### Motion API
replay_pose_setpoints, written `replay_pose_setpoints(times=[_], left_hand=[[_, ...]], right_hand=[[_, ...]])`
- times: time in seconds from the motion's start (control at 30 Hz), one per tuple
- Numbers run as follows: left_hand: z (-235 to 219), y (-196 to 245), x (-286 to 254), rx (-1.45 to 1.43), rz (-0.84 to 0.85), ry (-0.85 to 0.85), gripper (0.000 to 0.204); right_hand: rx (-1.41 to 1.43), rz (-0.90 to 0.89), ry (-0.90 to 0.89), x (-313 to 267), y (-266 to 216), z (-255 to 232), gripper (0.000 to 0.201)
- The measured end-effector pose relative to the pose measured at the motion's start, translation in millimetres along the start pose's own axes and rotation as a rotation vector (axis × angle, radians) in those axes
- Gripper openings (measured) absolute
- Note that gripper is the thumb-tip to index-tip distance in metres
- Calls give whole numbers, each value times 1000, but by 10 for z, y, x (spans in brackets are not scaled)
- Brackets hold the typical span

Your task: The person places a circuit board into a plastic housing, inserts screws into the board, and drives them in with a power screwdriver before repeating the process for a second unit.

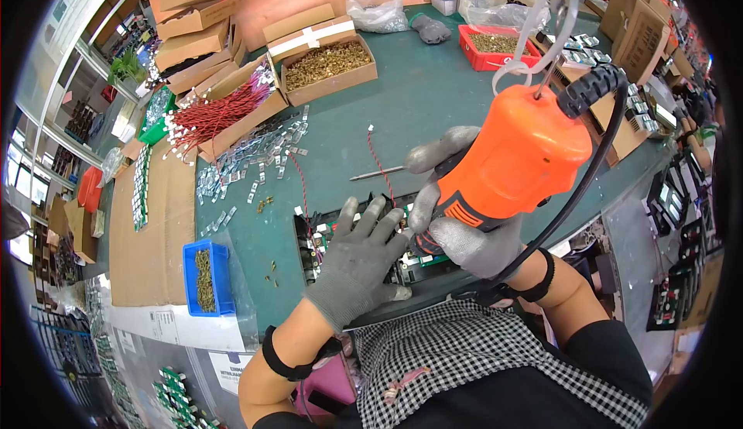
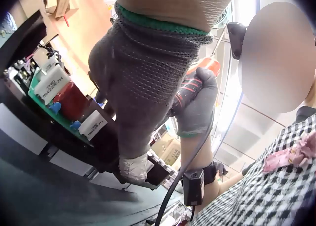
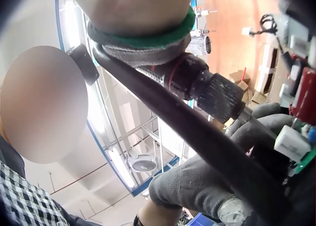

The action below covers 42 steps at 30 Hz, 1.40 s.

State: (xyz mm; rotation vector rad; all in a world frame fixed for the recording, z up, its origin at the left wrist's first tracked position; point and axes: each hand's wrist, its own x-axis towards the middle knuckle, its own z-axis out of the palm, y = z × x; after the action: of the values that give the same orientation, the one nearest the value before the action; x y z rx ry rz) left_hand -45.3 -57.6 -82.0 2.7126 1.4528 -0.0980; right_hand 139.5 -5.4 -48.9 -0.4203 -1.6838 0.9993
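Note:
An orange electric screwdriver [image 1: 515, 158] hangs from a hook, tilted, its black nose [image 3: 219, 95] down at a black housing with green circuit boards [image 2: 59, 95]. The gloved right hand [image 1: 472, 228] grips its black lower part, fingers curled round it. Spread over the housing, the gloved left hand [image 1: 360, 255] rests with fingers reaching toward the tool's nose and thumb at the near edge. In the right wrist view the bit [image 3: 259, 124] points at the boards near the left fingers; its tip is hidden. Two red twisted wires [image 1: 374, 154] run out behind the housing.
Boxes of brass parts [image 1: 325, 65] and red wires [image 1: 224, 115] stand at the back left, beside scattered metal pieces [image 1: 255, 150]. A blue bin [image 1: 190, 278] is at left, a red bin [image 1: 474, 55] at back right. A thin metal rod [image 1: 377, 173] lies behind the housing. The tool's black cable [image 2: 185, 174] hangs nearby.

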Motion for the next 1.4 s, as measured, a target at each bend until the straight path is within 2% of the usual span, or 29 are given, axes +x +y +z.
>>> replay_pose_setpoints(times=[0.17, 0.27, 0.33, 0.43, 0.57, 0.73, 0.8, 0.97, 1.13, 1.2, 1.3, 1.4], left_hand=[[34, -28, -7, -34, 9, 18, 79], [53, -43, -14, -82, 19, 63, 76], [57, -52, -19, -108, 24, 89, 74], [46, -71, -1, -127, 49, 120, 72], [61, -107, 41, -132, 117, 127, 70], [98, -149, 69, -130, 151, 109, 71], [94, -155, 75, -138, 153, 109, 71], [91, -173, 84, -198, 151, 118, 70], [133, -168, 98, -186, 144, 104, 68], [143, -171, 95, -197, 145, 118, 68], [119, -159, 79, -237, 147, 173, 66], [118, -165, 100, -161, 166, 176, 64]], right_hand=[[-95, 17, -80, 15, 3, -48, 66], [-100, 141, -47, -52, -51, 28, 67], [-120, 146, -58, -43, -78, 52, 69], [-135, 37, -108, 4, -75, 24, 69], [46, 25, -35, -52, -1, 101, 68], [-105, 71, -131, 10, -87, 16, 67], [44, 78, -83, 17, -42, 74, 66], [129, 47, -55, 17, 12, 95, 67], [148, 287, 18, 75, -169, 115, 48], [141, 346, 33, 69, -189, 122, 50], [59, 279, -27, 22, -127, 128, 54], [-51, 164, -82, -20, -61, 137, 59]])
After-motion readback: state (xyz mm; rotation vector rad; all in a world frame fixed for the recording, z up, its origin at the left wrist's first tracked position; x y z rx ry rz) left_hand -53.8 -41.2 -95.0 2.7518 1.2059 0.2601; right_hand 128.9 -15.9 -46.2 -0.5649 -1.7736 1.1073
